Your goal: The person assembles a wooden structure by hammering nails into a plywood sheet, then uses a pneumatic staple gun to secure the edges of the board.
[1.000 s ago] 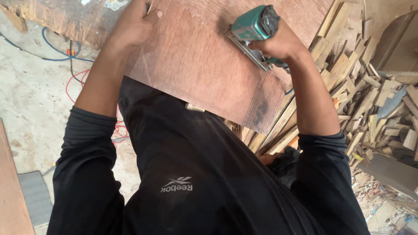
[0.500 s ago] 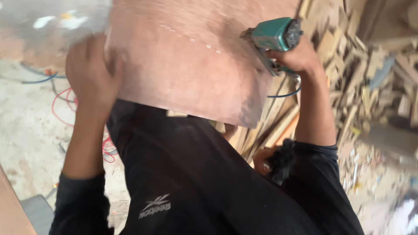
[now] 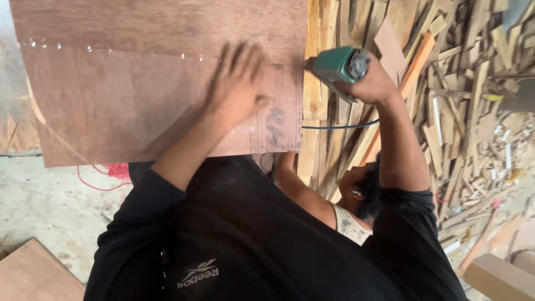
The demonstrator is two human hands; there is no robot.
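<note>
Scrap-wood backdrop, left hand [image 3: 237,83] now flat on plywood [image 3: 111,106]

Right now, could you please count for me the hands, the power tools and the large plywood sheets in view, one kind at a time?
Hands of the person wearing the camera: 2, left hand flat on the sheet, right hand gripping the tool
Green power tool: 1
Large reddish plywood sheet: 1
Blue hose: 1
Total: 5
A co-worker crouches below; the scrap wood pile is too jumbled to count.
</note>
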